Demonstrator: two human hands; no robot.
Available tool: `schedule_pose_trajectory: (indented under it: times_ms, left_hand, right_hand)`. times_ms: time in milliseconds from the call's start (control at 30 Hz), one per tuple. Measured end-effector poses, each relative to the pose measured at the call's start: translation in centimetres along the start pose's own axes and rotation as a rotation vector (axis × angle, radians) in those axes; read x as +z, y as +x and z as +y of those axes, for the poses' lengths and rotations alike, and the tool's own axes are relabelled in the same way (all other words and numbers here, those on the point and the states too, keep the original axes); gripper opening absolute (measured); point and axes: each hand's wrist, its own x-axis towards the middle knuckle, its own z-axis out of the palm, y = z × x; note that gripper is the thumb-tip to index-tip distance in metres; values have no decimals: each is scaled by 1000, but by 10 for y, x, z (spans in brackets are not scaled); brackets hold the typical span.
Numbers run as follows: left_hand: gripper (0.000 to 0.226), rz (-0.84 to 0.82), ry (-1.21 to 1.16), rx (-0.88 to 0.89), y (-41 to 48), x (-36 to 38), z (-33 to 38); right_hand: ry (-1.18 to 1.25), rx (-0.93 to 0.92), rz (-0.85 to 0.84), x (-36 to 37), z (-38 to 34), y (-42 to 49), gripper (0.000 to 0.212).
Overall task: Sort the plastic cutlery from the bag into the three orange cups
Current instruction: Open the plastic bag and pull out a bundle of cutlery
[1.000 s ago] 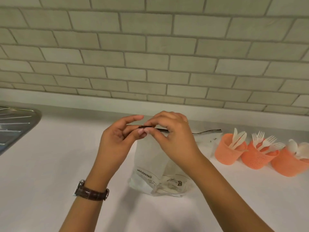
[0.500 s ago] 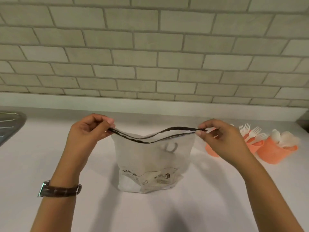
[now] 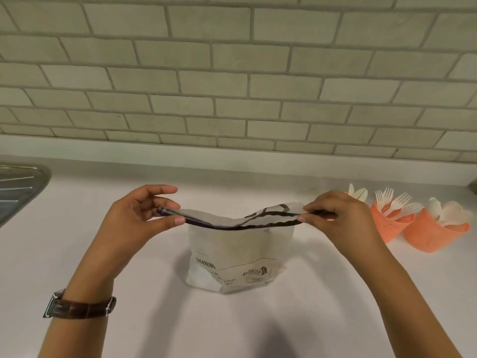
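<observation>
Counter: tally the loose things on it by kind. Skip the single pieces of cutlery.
Bag: 1
Orange cups: 3, one almost hidden behind the right hand
Total: 4

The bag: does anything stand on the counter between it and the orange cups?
Nothing visible does. Only the right hand, pinching the bag at its top corner, overlaps the orange cups in the head view.

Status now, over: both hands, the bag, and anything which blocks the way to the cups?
Left hand, right hand pinch bag top, one each end. Bag upright on counter. Orange cups at right, partly behind right hand.
</observation>
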Motion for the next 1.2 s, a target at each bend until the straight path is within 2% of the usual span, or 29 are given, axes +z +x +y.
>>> schedule_pose_trajectory:
  times_ms: [67, 133, 267, 400, 433, 467, 500, 533, 567, 667, 733, 767, 867, 967, 1000, 1033, 1100, 1133, 1200]
  left_hand:
    - [42, 17, 57, -16, 0, -1, -1]
    - [40, 18, 152, -19, -2, 0, -2]
    - [33, -41, 149, -2, -11, 5, -2]
    - [13, -80, 134, 16, -19, 8, -2]
    - [13, -50, 221, 20, -19, 9, -5]
    - [12, -19, 340, 25, -17, 10, -8]
    - [13, 2, 458, 28, -15, 13, -12]
    - [14, 14, 563, 34, -13, 15, -17]
    - [13, 22, 642, 50, -11, 17, -22]
    - [12, -18, 711, 55, -5, 21, -41]
    - [16, -50, 594, -34, -2, 25, -50]
    - [18, -38, 418, -105, 0, 29, -52]
    - [24, 10, -340, -360, 9, 37, -48]
    - [7, -95, -1149, -580, 21, 36, -43]
    - [17, -152, -1357, -659, 24, 35, -45]
    - [26, -208, -1469, -739, 26, 36, -47]
    - [35, -334, -1432, -785, 25, 39, -50]
    - [37, -350, -1269, -732, 23, 41, -51]
    - [60, -367, -964, -622, 15, 40, -53]
  right_hand:
    - [-14, -3, 40, 0, 2, -1, 3]
    - [126, 134, 71, 2, 3, -2, 7]
    - [894, 569, 24, 9, -4, -4, 16]
    - [1411, 776, -70, 13, -5, -10, 38]
    - [1478, 811, -80, 15, -5, -12, 32]
    - [1536, 841, -108, 16, -8, -14, 14]
    - [1588, 860, -124, 18, -9, -16, 17]
    - [1599, 875, -169, 21, -9, -18, 39]
    - [1592, 894, -200, 22, -6, -21, 51]
    - [1642, 912, -204, 23, -9, -25, 55]
    - [1708, 905, -192, 23, -12, -29, 56]
    - [1747, 897, -211, 23, -14, -31, 56]
    - [1795, 929, -326, 28, -14, -41, 56]
    - [1763, 951, -453, 40, -4, -53, 52]
    - [1710, 947, -507, 43, -1, -55, 47]
    - [1670, 954, -535, 44, 2, -57, 42]
    - [1592, 967, -463, 42, 8, -59, 41]
    - [1533, 925, -415, 41, 11, -60, 41]
    - [1316, 773, -381, 35, 15, -62, 50]
